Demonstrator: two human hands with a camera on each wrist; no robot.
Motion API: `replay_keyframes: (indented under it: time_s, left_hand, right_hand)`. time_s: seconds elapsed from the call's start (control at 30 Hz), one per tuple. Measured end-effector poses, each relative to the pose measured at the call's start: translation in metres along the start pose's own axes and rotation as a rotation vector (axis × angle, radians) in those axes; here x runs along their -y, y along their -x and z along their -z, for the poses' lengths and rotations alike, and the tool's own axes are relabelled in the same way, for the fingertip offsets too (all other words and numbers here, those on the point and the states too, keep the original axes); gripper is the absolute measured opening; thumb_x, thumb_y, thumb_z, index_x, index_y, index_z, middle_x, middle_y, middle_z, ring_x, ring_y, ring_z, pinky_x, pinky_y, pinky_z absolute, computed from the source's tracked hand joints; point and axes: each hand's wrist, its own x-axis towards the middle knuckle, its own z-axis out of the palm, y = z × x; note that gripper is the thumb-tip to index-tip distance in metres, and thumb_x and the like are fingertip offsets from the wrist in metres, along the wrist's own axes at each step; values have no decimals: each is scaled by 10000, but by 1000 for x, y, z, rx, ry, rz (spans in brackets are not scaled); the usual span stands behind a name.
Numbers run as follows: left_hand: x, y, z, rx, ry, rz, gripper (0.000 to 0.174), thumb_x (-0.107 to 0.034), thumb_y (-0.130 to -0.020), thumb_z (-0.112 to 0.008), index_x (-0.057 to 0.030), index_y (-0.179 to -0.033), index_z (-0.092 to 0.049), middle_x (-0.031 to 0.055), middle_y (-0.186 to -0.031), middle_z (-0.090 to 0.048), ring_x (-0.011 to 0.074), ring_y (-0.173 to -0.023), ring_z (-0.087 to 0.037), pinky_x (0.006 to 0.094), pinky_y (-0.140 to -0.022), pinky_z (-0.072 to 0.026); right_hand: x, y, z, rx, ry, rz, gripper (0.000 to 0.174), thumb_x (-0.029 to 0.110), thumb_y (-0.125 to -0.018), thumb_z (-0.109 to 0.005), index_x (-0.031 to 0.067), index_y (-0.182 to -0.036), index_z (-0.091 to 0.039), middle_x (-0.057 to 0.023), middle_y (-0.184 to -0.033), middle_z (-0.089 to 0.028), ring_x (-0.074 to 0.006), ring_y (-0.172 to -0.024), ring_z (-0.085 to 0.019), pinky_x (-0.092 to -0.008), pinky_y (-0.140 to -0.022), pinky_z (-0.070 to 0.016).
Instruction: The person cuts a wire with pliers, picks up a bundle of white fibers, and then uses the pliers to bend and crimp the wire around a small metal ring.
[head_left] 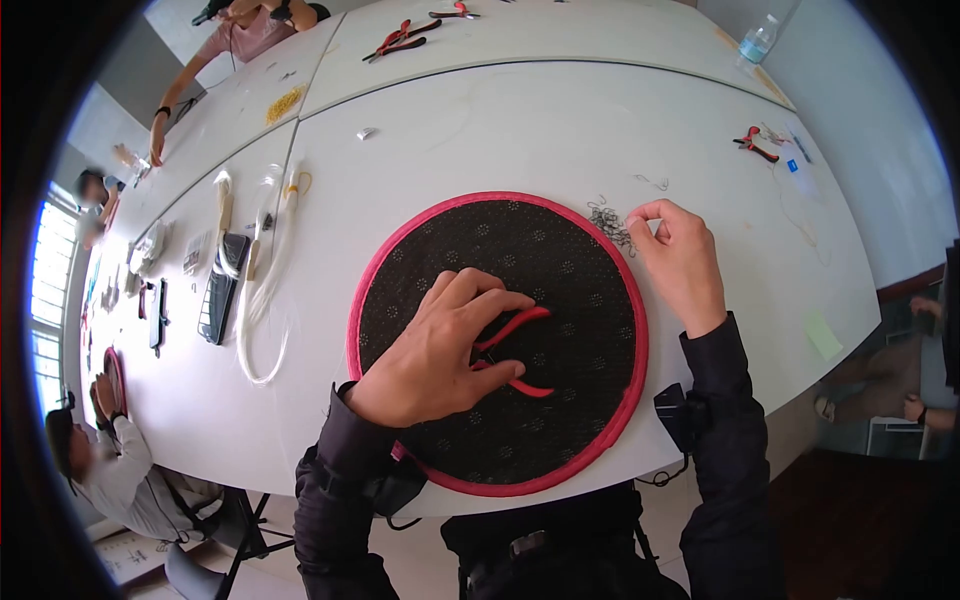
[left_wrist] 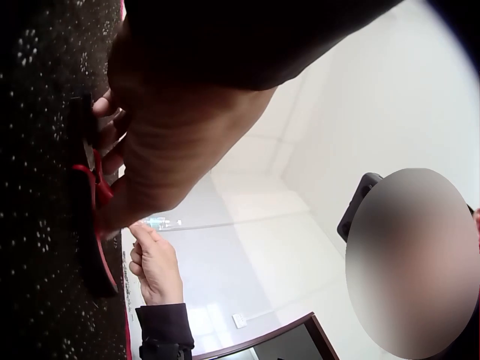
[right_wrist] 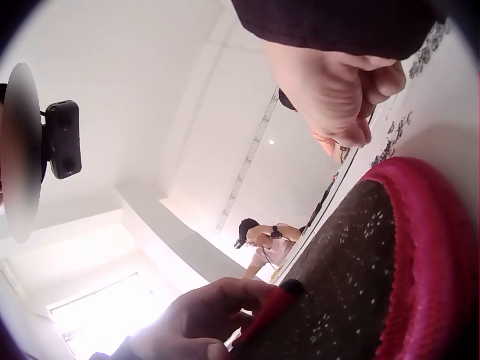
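A round black mat (head_left: 545,440) with a red edge lies on the white table. Pliers with red handles (head_left: 536,391) rest on it, their handles spread to the right. My left hand (head_left: 430,355) lies over the pliers, thumb at the lower handle and index finger at the upper one; the palm hides most of the jaws. Right of the mat is a small heap of dark metal wire pieces (head_left: 606,221). At its edge my right hand (head_left: 680,258) pinches thumb and index finger together; a tiny dark piece shows at the fingertips in the right wrist view.
Bundles of pale cord (head_left: 262,310) and a black tray (head_left: 222,290) lie to the left. More pliers are at the back (head_left: 400,40) and far right (head_left: 756,144). A bottle (head_left: 759,40) stands at the back right. Other people sit around the table.
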Motion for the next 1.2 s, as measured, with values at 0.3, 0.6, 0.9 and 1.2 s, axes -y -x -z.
replay_keyframes:
  time_s: [0.3, 0.6, 0.9, 1.2]
  left_hand:
    - [20, -3, -3, -228, -37, 167, 312, 15, -853, -690, -13, -1164, -678, 122, -995, -635, 281, -955, -613, 380, -876, -504]
    - [-4, -6, -9, -425, 194, 122, 211, -6, -925, -635, -14, -1124, -705, 75, -980, -660, 151, -825, -598, 279, -773, -490]
    - [10, -6, -19, -442, 159, 13, 225, 27, -812, -774, -34, -1027, -742, 97, -998, -700, 194, -867, -691, 298, -744, -557]
    - [13, -3, -20, -425, 73, 30, 188, 6, -819, -784, -21, -1001, -752, 92, -950, -713, 194, -859, -700, 297, -744, -558]
  right_hand:
    - [-6, -4, 0, -1, -92, -22, 218, 199, -908, -681, -10, -944, -727, -36, -548, -547, -93, -504, -480, -302, -528, -402]
    - [59, 16, 4, 504, -575, -194, 268, 233, -972, -671, -26, -1018, -719, 71, -702, -560, -11, -539, -422, -226, -492, -333]
    - [63, 26, -23, 842, -732, -376, 238, 237, -993, -633, 13, -1023, -708, 86, -648, -468, 10, -521, -356, -192, -461, -251]
    - [61, 27, -21, 826, -801, -428, 236, 219, -1002, -618, 7, -1050, -711, 76, -672, -507, 5, -541, -382, -194, -479, -286]
